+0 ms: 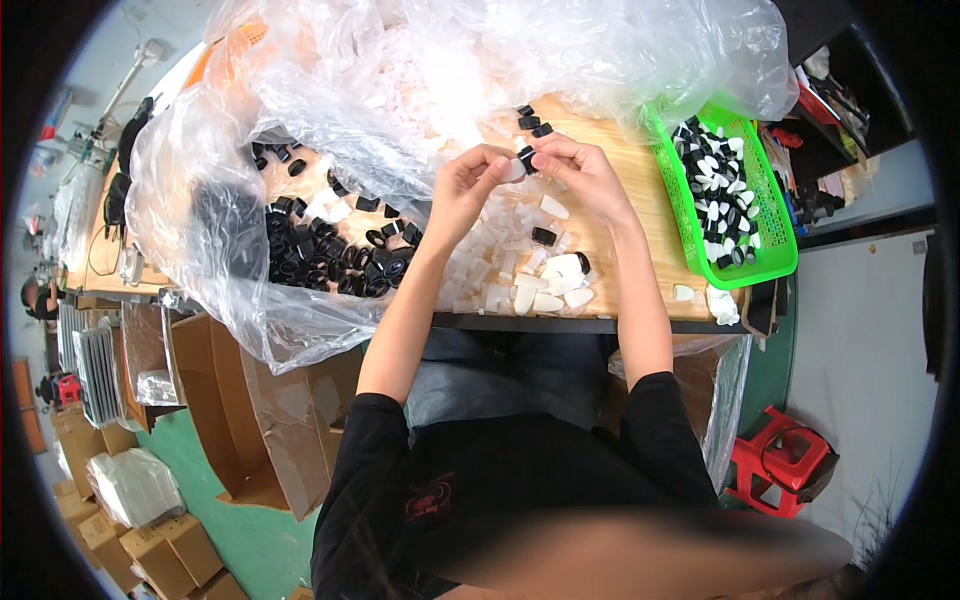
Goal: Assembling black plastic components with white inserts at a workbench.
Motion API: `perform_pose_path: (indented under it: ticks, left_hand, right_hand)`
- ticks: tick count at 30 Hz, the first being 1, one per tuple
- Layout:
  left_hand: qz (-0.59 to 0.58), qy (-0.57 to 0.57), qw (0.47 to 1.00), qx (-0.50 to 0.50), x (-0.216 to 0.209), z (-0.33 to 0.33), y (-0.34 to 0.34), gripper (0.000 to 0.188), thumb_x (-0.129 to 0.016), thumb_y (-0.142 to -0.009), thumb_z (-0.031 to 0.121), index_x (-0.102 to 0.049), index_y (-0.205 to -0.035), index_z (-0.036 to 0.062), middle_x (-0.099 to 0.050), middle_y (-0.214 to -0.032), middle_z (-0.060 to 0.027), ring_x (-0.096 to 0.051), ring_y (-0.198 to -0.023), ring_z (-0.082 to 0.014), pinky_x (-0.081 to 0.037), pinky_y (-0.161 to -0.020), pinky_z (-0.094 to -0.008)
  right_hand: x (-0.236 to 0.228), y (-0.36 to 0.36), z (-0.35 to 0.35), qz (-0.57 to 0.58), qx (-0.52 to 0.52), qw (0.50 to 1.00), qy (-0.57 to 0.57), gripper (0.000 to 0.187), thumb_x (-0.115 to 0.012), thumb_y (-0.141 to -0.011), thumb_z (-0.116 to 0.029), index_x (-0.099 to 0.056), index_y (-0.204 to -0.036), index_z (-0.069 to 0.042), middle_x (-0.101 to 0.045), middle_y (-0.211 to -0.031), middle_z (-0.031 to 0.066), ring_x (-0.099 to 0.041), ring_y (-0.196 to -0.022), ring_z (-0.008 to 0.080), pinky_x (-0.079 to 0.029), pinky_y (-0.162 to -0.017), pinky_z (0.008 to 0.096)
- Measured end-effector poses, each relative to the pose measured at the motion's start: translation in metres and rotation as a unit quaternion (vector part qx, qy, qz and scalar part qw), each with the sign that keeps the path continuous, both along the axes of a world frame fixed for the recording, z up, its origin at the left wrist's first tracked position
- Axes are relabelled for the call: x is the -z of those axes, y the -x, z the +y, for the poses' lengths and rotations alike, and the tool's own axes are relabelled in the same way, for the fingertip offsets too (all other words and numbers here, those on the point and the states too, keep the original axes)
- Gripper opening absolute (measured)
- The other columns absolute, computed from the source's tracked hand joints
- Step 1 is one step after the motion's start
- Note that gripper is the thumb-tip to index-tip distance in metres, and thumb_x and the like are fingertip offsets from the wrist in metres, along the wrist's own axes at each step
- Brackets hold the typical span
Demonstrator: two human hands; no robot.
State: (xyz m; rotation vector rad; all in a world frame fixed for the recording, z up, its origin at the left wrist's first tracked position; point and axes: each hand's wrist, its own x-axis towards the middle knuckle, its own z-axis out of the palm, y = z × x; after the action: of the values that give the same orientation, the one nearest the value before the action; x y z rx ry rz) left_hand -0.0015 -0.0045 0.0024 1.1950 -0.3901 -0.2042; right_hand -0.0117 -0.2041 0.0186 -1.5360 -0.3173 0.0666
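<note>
My two hands meet above the wooden table (pixel 640 262). Pinched in my left hand (pixel 468 188) is a small white plastic piece (pixel 517 171). The fingers of my right hand (pixel 590 178) are closed on a small black plastic part (pixel 527 157), right against the white piece; whether the two are joined I cannot tell. Below the hands lie many clear plastic pieces (pixel 490 270), several white oval pieces (pixel 553 283) and a loose black part (pixel 543 236). A few more black parts (pixel 529 122) sit just beyond my fingers.
On the left, black ring-shaped parts (pixel 325 250) are heaped inside a clear plastic bag (pixel 190 240). A green basket (pixel 683 215) of black and white pieces stands at the right. More plastic sheeting (pixel 560 50) covers the back. Cardboard boxes (pixel 215 400) and a red stool (pixel 775 460) are lower down.
</note>
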Motion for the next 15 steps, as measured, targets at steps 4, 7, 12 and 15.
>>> perform_pose_path:
  ticks: [4,7,12,15]
  left_hand:
    - [0.0,-0.02,1.0,-0.003,-0.001,-0.003,-0.001,0.015,-0.062,-0.093,0.002,-0.062,-0.105,-0.005,-0.066,-0.101,-0.0092,-0.065,-0.089,-0.0153,-0.052,-0.082,-0.0272]
    - [-0.038,-0.106,0.993,0.018,0.005,0.002,-0.003,0.021,-0.064,-0.092,0.003,-0.061,-0.112,-0.0037,-0.066,-0.1,-0.0066,-0.065,-0.087,-0.0132,-0.052,-0.082,-0.0263]
    - [-0.12,-0.07,0.986,-0.087,0.0,-0.001,-0.002,0.026,-0.064,-0.091,-0.001,-0.061,-0.117,-0.0032,-0.064,-0.107,-0.0066,-0.062,-0.096,-0.0113,-0.05,-0.086,-0.0245]
    - [-0.134,-0.067,0.986,-0.075,-0.002,-0.002,0.0,0.028,-0.063,-0.09,-0.004,-0.061,-0.118,-0.0038,-0.062,-0.112,-0.007,-0.06,-0.101,-0.0115,-0.049,-0.088,-0.0248]
  right_hand:
    - [0.005,0.001,0.001,-0.002,-0.021,1.0,0.011,0.02,-0.065,-0.093,-0.017,-0.069,-0.095,0.003,-0.063,-0.104,0.0041,-0.06,-0.088,0.0105,-0.048,-0.078,0.0246]
    - [-0.005,0.002,0.006,0.025,0.028,0.999,0.028,0.019,-0.061,-0.096,-0.018,-0.069,-0.093,-0.001,-0.064,-0.094,0.0007,-0.06,-0.084,0.0078,-0.049,-0.075,0.0244]
    - [0.006,-0.004,-0.028,0.058,0.15,0.929,0.332,0.019,-0.067,-0.089,-0.021,-0.07,-0.083,-0.003,-0.067,-0.083,0.0054,-0.063,-0.074,0.0171,-0.05,-0.071,0.0288]
    - [0.028,-0.004,-0.028,0.045,0.162,0.842,0.513,0.019,-0.072,-0.078,-0.021,-0.068,-0.074,-0.003,-0.066,-0.085,0.0144,-0.064,-0.075,0.0299,-0.05,-0.069,0.0353]
